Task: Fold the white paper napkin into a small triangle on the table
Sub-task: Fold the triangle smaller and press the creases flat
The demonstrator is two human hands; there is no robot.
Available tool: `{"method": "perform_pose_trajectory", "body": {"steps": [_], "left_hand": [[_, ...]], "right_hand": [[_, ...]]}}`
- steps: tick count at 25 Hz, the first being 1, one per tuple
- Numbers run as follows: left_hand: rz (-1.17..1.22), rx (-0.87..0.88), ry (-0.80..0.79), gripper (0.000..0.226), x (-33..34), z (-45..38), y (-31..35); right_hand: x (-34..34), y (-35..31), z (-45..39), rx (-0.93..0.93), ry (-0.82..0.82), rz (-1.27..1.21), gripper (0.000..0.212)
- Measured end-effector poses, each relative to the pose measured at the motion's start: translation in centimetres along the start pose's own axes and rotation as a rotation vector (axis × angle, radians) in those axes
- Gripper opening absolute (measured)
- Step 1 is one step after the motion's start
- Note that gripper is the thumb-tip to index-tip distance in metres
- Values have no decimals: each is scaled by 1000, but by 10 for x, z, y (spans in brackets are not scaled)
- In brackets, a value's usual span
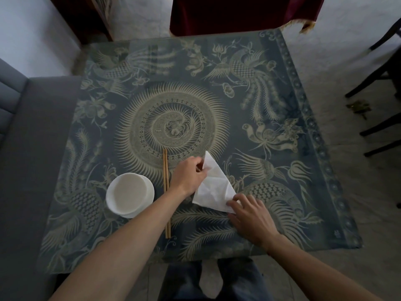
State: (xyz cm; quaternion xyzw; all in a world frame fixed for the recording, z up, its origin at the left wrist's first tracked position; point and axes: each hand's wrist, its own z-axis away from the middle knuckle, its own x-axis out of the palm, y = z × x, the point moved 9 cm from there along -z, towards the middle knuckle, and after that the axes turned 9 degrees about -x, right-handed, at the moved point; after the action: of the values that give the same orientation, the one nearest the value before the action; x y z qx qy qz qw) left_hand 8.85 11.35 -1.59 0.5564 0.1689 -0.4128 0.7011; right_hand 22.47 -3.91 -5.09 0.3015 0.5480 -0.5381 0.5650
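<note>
1. Nearest the camera: person's legs in dark trousers, below the near edge of the table (325,213). Table covered with a blue-grey cloth printed with pale birds and a central sunburst.
2. Right hand (251,218): at the near-right corner of the white paper napkin (214,187). Fingers spread and lightly curved, palm down. Fingertips press the napkin's corner flat to the cloth. No pinch seen; the hand is open, resting on the paper.
3. Napkin: lies on the table, already in a rough triangle, creased and slightly rumpled. Long point aims away from the person; broad base is on the near side, between the two hands.
4. Left hand (191,177): at the napkin's left edge, fingers curled in. Thumb and fingertips close on the paper edge near its upper part, and that edge looks lifted a little off the cloth.
5. Chopsticks (166,192): a pair, lying side by side just left of the napkin, running near to far. The left forearm crosses over them.
6. White bowl (130,194): left of the chopsticks, well apart from the napkin, upright on the cloth.
7. Beyond the napkin: sunburst motif at table centre, then a dark red cloth (238,14) at the far edge.
</note>
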Motion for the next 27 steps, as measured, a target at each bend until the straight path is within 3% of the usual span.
{"method": "perform_pose_trajectory", "body": {"steps": [4, 7, 12, 20, 24, 27], "left_hand": [[-163, 286, 22, 9, 16, 31, 29], [-222, 384, 67, 8, 27, 53, 30], [-335, 434, 51, 5, 64, 77, 33], [-445, 455, 10, 5, 94, 85, 28], [-470, 515, -13, 8, 97, 88, 24], [-513, 576, -63, 17, 106, 94, 21]], "right_hand": [[-5, -16, -8, -32, 51, -80, 37], [-8, -8, 2, -17, 87, -98, 38], [-11, 10, 21, 10, 147, -118, 43], [-10, 32, 32, 98, 224, -234, 34], [-6, 54, 42, 271, 269, -327, 44], [-8, 47, 41, 220, 285, -297, 48]]}}
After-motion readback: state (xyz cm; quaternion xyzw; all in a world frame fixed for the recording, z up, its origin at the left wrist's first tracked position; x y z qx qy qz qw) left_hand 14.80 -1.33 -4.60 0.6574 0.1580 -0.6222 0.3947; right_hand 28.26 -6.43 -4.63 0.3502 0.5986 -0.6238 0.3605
